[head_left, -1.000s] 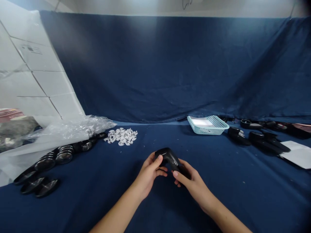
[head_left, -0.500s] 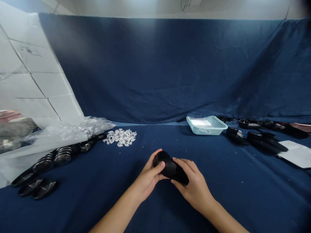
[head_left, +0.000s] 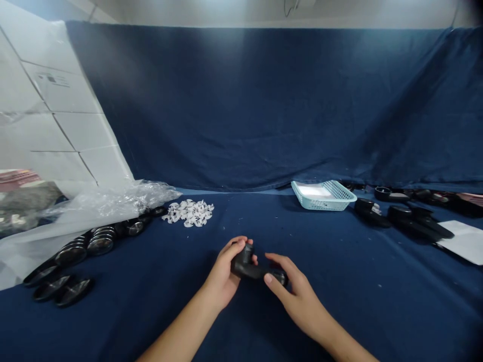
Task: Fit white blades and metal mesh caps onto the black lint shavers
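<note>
A black L-shaped part point(head_left: 251, 270), smooth like moulded plastic, is held above the blue cloth in front of me. My left hand point(head_left: 225, 274) wraps round its left end, thumb on the near side and fingertips showing behind the upright stub. Around the right end curves my right hand point(head_left: 296, 286), its thumb against the part and its index finger lifted a little off it. The palm side of the right hand is hidden, so I cannot see how firmly it grips.
A pile of small white pieces point(head_left: 190, 212) lies beyond my left hand. Black shells with glossy faces point(head_left: 101, 241) line the left side beside clear plastic sheeting point(head_left: 124, 198). At the back right stand a light blue basket point(head_left: 327, 203), several black parts point(head_left: 411, 221) and a white sheet point(head_left: 462, 241).
The black part has been turned in my hands, so its L shape now shows. My right index finger has come away from it. The view has shifted slightly.
</note>
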Motion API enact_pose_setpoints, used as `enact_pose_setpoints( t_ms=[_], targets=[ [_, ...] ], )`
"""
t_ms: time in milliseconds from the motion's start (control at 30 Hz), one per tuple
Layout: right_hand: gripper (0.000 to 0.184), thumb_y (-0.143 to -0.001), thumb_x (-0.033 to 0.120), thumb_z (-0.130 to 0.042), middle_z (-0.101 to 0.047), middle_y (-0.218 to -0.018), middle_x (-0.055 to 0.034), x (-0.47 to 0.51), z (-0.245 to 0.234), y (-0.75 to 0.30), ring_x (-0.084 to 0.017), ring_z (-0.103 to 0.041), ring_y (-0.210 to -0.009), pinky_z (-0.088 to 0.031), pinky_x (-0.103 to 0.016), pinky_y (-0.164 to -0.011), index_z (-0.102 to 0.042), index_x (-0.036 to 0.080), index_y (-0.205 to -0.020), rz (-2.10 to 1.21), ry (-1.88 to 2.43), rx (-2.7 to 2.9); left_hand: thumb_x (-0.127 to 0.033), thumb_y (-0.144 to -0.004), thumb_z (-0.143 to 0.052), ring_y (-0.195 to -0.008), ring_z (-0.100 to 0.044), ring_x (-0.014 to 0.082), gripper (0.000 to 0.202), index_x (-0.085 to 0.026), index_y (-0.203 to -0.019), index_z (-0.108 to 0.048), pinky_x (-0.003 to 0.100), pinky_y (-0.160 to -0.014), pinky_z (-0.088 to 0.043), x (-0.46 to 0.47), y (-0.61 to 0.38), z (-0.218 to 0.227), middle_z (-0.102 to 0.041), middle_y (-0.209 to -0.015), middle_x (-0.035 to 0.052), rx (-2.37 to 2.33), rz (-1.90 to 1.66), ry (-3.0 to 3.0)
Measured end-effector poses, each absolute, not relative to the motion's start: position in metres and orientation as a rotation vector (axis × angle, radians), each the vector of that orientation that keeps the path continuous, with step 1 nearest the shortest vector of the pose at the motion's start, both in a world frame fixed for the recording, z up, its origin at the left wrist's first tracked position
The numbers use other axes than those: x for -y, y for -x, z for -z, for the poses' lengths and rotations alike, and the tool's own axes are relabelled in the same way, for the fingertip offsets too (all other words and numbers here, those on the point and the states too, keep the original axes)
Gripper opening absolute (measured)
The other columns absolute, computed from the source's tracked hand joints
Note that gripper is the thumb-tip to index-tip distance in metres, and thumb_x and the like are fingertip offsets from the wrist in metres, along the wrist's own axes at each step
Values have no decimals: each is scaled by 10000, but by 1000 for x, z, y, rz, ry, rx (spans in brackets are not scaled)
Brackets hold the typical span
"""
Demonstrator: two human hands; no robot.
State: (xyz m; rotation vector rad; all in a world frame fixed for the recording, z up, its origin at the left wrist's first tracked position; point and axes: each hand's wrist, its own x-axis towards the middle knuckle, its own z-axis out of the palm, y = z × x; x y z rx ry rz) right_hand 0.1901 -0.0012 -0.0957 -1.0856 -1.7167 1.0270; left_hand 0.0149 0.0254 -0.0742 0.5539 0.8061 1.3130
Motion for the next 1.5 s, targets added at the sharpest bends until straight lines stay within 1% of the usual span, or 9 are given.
enact_pose_setpoints(
  t_ms=[67,167,300,433,600,800,1000,1267,1500],
  targets=[
    [476,-824,480,-612,-600,-1171,-91,-5,101,-190,-243,-611,-986,-517,-410,-844,-553,237,-1228,-1246,1131,1531,-264,-730,-745,-712,-650,165,288,-197,-972,-605,330,-718,-528,-25,-14,73,-647,-1021,36,-798,-1323,-595],
    [583,-719,491,-714,-629,-1042,-86,-12,106,-190,-199,-629,-778,-542,-358,-670,-558,198,-1199,-1431,1062,1361,-273,-733,-752,-774,-653,176,308,-194,-996,-613,349,-763,-524,-24,-13,71,-638,-1088,56,-808,-1321,-648],
    [556,-666,417,-778,-638,-1007,-71,-15,107,-193,-205,-630,-842,-528,-355,-744,-577,211,-1141,-1328,1029,1354,-284,-719,-772,-898,-645,204,388,-189,-1060,-613,360,-841,-496,-24,-12,71,-622,-1154,84,-823,-1277,-741],
    [517,-675,360,-770,-639,-1050,-72,-13,107,-194,-237,-634,-942,-508,-388,-832,-576,226,-1135,-1198,1050,1416,-265,-677,-806,-912,-637,196,482,-198,-1102,-590,329,-837,-468,-25,-10,73,-641,-1116,87,-901,-1220,-833],
    [449,-679,273,-743,-633,-1110,-57,-8,101,-196,-257,-599,-1035,-462,-426,-933,-602,244,-1105,-863,1136,1633,-226,-601,-849,-997,-611,218,551,-188,-1089,-595,329,-903,-423,-25,-11,74,-669,-1029,76,-1010,-1234,-1021],
    [424,-721,251,-718,-600,-1127,-59,-6,96,-197,-249,-574,-1062,-457,-419,-943,-582,253,-1122,-721,1116,1776,-273,-614,-834,-949,-611,217,474,-178,-1021,-610,324,-871,-428,-21,-17,75,-665,-984,64,-1103,-1303,-1095],
    [441,-750,235,-690,-552,-1173,-66,-6,99,-194,-247,-545,-1099,-455,-406,-965,-547,261,-1166,-634,1114,1858,-318,-577,-849,-881,-595,191,519,-189,-1013,-599,282,-807,-431,-22,-20,78,-650,-939,33,-1254,-1392,-1121],
    [475,-774,211,-662,-529,-1223,-71,-4,100,-196,-243,-506,-1170,-429,-396,-1015,-513,267,-1221,-532,1069,1869,-393,-682,-758,-807,-578,191,414,-196,-997,-577,286,-756,-423,-30,-14,89,-611,-849,12,-1423,-1226,-1386],
    [508,-760,198,-656,-546,-1229,-89,-7,102,-197,-270,-515,-1174,-446,-448,-1006,-497,259,-1239,-484,1036,1844,-426,-735,-697,-798,-581,196,385,-216,-1026,-558,289,-753,-422,-31,-12,96,-606,-831,0,-1473,-1166,-1510]
  ],
)
